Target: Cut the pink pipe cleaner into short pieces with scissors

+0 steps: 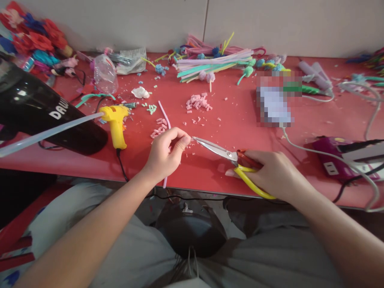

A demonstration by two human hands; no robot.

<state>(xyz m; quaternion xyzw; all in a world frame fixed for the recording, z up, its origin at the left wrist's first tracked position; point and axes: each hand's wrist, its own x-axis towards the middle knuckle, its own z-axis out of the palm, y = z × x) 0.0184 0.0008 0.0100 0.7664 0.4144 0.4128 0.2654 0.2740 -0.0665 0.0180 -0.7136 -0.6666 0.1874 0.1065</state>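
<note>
Across the full width, a red table set against a pale wall, strewn with craft materials. At the left, a large black tumbler with white lettering, leaning in the view. Beyond it, in the far left corner, a heap of red and blue flowers. Near the wall at centre, a loose bundle of lilac, mint and pink stems. At the right, a purple power strip with cables around it; farther back, a pixelated object.

Above the table's near edge, right of centre, the right hand, fingers closed around the handles of the scissors, blades almost together and pointing left. Opposite, the left hand, thumb and forefinger pinched on a pale bit right by the scissor tips, too small for its shape to be clear. Farther left, a yellow glue gun, its translucent glue stick crossing in front of the tumbler.

Passing behind the left hand, a slim lilac stem, lower end at the table's near edge; any grip on it by the other fingers impossible to tell. Smallest of all, short cut pieces: one pink pile beyond the hands, a second pink pile just beside the left hand, pale green pieces near the glue gun.
</note>
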